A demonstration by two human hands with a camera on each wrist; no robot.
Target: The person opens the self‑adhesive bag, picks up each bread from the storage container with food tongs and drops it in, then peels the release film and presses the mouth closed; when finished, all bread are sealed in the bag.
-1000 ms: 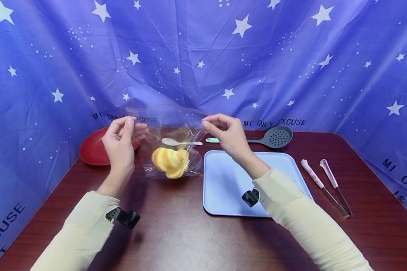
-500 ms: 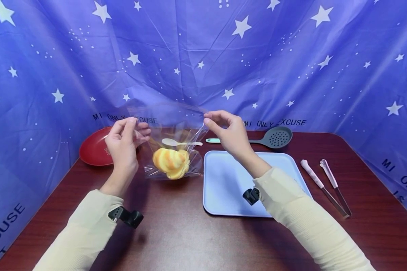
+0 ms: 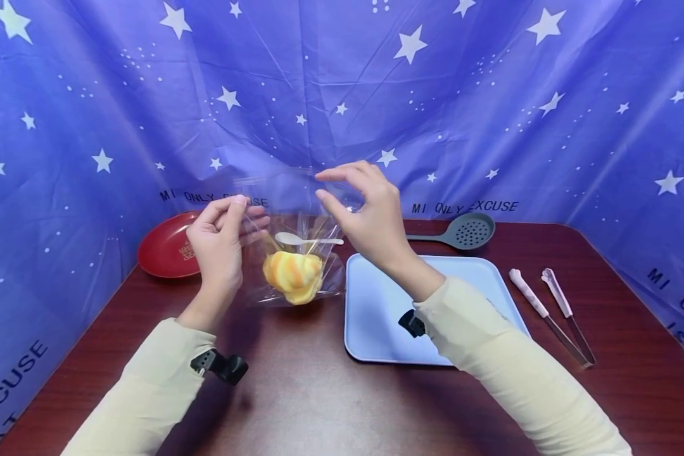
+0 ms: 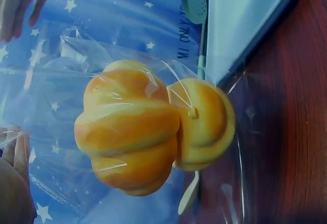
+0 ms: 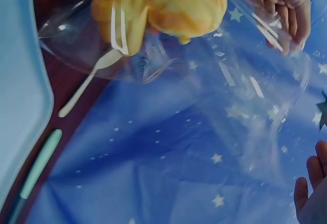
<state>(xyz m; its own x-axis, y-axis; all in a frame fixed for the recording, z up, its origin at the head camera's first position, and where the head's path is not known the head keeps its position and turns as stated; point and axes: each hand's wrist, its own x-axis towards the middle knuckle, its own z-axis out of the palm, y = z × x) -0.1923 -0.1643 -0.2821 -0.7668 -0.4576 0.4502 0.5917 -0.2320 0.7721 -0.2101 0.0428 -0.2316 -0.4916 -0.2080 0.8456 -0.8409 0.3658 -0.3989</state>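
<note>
1. The blue tray lies flat on the brown table. The clear bag hangs just left of the tray. I cannot tell if its bottom touches the table.
2. Two pretend breads are inside the bag, down near its bottom, so they are left of the tray too. The striped bread is orange and yellow. The yellow bread is pressed up against it and sits lower.
3. The left hand is up high, left of the tray. Its thumb and pointer finger pinch the bag's edge tight. Its other fingers stick out loosely.
4. The right hand is up high, past the tray's back left corner. Its thumb and pointer finger are apart, like a big letter C, with a gap between the tips. They have hold of nothing, and the right wrist view shows them away from the bag.
5. A white spoon lies past the tray's back left corner and shows through the bag.
6. The red plate is well to the left of the tray.
7. The gray spoon with holes is just behind the tray.
8. The tongs with pink handles lie right of the tray.
</note>
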